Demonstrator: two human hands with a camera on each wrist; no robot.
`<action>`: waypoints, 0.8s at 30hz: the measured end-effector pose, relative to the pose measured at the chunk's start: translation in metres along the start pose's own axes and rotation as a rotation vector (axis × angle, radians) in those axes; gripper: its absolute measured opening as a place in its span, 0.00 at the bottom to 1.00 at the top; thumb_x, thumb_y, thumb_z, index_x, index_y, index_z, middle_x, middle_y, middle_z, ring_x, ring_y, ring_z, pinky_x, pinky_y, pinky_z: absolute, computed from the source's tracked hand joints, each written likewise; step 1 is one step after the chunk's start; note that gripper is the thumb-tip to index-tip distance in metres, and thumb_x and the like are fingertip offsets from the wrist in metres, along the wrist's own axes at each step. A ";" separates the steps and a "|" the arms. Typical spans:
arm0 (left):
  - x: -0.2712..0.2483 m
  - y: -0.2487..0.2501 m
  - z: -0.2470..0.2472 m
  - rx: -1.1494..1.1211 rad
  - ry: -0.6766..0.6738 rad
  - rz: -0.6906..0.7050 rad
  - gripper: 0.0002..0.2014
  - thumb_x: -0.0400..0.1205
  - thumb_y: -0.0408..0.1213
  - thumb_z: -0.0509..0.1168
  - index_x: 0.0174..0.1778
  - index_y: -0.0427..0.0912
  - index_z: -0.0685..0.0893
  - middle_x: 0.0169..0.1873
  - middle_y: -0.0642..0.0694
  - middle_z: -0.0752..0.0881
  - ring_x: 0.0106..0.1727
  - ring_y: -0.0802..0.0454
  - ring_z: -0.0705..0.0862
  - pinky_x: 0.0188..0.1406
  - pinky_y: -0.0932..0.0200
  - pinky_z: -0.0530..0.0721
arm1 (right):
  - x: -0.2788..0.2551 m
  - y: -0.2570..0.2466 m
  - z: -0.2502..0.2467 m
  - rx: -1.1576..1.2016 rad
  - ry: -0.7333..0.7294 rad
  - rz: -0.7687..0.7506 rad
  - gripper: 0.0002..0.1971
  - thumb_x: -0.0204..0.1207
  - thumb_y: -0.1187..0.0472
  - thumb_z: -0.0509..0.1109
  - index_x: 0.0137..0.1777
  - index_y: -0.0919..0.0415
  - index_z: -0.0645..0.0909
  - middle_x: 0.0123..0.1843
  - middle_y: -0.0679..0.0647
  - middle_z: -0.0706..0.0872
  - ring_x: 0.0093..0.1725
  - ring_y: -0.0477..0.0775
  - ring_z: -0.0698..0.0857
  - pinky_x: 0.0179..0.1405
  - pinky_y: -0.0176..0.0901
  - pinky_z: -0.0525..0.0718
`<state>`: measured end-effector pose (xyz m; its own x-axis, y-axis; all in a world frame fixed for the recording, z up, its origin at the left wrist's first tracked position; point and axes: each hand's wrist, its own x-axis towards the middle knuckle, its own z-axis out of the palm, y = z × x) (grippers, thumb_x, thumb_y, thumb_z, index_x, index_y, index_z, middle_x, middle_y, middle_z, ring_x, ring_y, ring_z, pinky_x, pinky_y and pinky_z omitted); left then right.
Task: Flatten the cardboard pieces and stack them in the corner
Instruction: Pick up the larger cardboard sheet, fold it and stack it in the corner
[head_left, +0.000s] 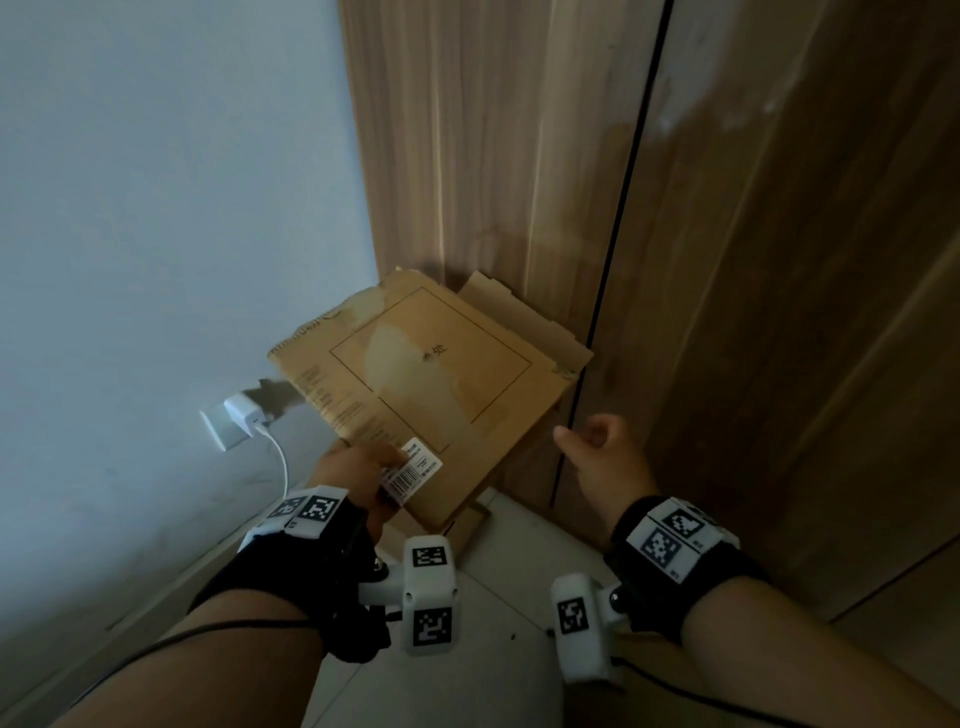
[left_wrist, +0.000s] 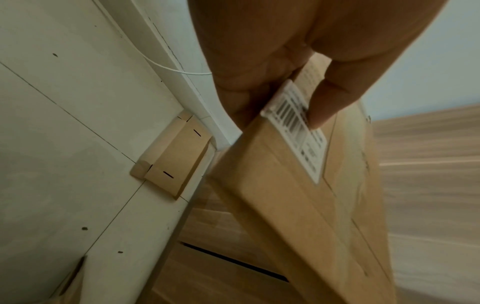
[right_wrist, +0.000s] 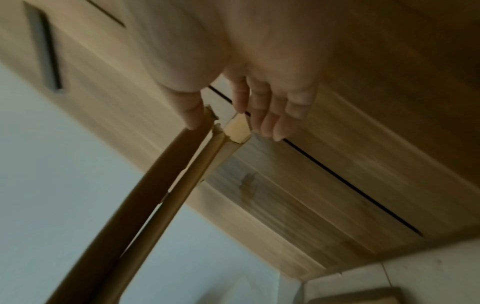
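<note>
Left hand (head_left: 358, 470) grip: pinches flattened cardboard (head_left: 426, 379) at labelled corner, carrying toward wall corner beyond. Right hand (head_left: 597, 447) grip: loose, empty, beside far edge.

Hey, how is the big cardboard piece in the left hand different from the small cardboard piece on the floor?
The big cardboard piece is held up off the floor by the left hand, tilted; the small cardboard piece lies on the floor against the baseboard, touched by no hand. The big one carries a white barcode label and printed lines; the small one shows only short dark slits. The big one is far wider. Both are brown and folded flat.
</note>
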<state>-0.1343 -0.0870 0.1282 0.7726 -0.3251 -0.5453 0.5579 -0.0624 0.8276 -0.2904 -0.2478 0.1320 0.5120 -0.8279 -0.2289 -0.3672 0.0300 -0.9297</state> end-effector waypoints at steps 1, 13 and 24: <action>0.000 -0.001 0.001 0.002 -0.017 0.012 0.09 0.74 0.22 0.63 0.45 0.40 0.78 0.42 0.36 0.85 0.43 0.38 0.85 0.41 0.47 0.86 | 0.003 0.002 0.000 0.069 0.005 0.054 0.24 0.74 0.49 0.70 0.65 0.58 0.70 0.54 0.53 0.77 0.55 0.56 0.80 0.55 0.52 0.81; -0.011 0.001 -0.002 0.073 -0.148 0.053 0.21 0.75 0.16 0.58 0.59 0.42 0.74 0.45 0.38 0.84 0.42 0.41 0.84 0.38 0.47 0.85 | 0.018 0.007 -0.012 0.870 -0.178 0.218 0.24 0.76 0.45 0.64 0.68 0.57 0.77 0.58 0.59 0.85 0.53 0.58 0.84 0.41 0.49 0.81; -0.004 0.000 -0.003 0.197 -0.077 0.052 0.24 0.75 0.19 0.59 0.64 0.46 0.75 0.51 0.39 0.85 0.50 0.39 0.84 0.44 0.45 0.86 | 0.016 0.004 -0.002 0.565 -0.224 -0.060 0.22 0.74 0.77 0.61 0.58 0.49 0.75 0.54 0.51 0.79 0.47 0.54 0.79 0.39 0.48 0.80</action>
<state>-0.1358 -0.0828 0.1300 0.7690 -0.4037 -0.4957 0.4418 -0.2247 0.8685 -0.2857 -0.2624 0.1248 0.6922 -0.7014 -0.1700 0.1046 0.3306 -0.9379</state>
